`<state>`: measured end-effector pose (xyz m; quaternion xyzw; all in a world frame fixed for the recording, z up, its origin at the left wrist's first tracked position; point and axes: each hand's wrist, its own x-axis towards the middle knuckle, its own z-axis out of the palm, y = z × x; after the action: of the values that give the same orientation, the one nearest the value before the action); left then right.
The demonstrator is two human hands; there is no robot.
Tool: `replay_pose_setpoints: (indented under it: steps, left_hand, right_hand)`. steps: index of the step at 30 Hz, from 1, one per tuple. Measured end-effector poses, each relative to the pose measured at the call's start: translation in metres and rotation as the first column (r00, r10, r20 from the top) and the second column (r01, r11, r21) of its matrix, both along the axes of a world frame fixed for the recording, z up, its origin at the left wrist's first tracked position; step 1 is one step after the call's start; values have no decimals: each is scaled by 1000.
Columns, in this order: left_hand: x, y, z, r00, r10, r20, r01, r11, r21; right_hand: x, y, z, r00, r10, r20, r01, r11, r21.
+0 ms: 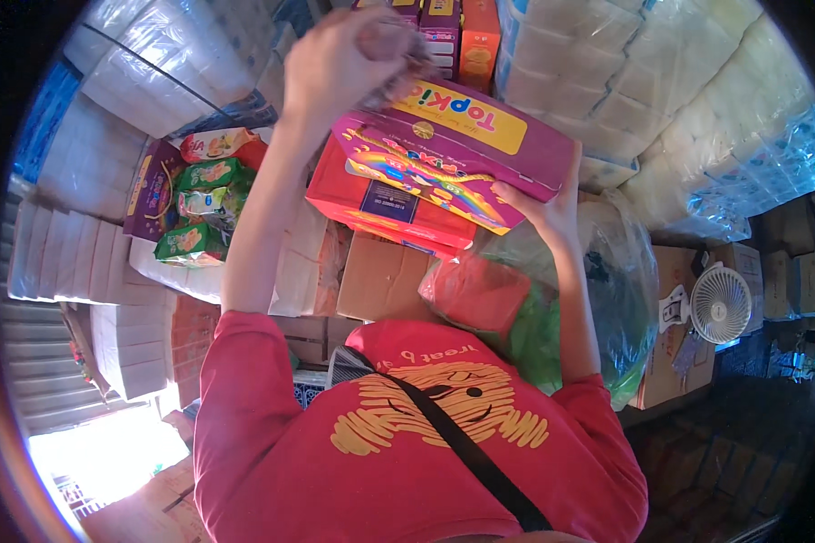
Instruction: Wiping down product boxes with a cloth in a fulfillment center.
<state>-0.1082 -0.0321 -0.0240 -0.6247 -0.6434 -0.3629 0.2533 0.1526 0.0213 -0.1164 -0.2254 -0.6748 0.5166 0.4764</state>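
Purple box (pixel 466 136) tilted over red box (pixel 340 185); room tight, white packs (pixel 598 68) beyond, plastic bag (pixel 620 281) beside right hand (pixel 552 213), whose fingers clasp box's right end. Left hand (pixel 330 72) blurred, fingers curled round packet (pixel 409 59).

Right hand (pixel 552 204) gripped the purple box (pixel 480 127) by its right end, thumb on the side! Up went the eye to the left hand (pixel 330 72), blurred, holding a dark item (pixel 414 65) (too smeared to name) by the box's other end; a red box (pixel 371 213) peeked from below, a white fan (pixel 721 304) stood far right.
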Motion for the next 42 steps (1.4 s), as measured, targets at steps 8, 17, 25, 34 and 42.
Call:
replay_pose_setpoints:
  steps: [8, 17, 25, 34, 42]
  left_hand:
    - [116, -10, 13, 958, -254, 131, 254, 967, 16]
    - [26, -6, 33, 945, 300, 130, -258, 929, -265]
    - [115, -30, 62, 942, -49, 331, 126, 969, -214]
    - [-11, -2, 20, 905, 415, 91, -390, 896, -211]
    - [85, -24, 27, 993, -104, -51, 111, 980, 164]
  right_hand:
    - [-25, 1, 19, 910, -264, 319, -36, 718, 696]
    - [-16, -21, 7, 996, -4, -91, 7, 999, 31]
    - [-49, -28, 45, 964, -192, 182, 131, 944, 303]
    - [-37, -28, 31, 996, -80, 48, 66, 968, 242]
    - [-44, -33, 51, 970, -186, 156, 111, 911, 397]
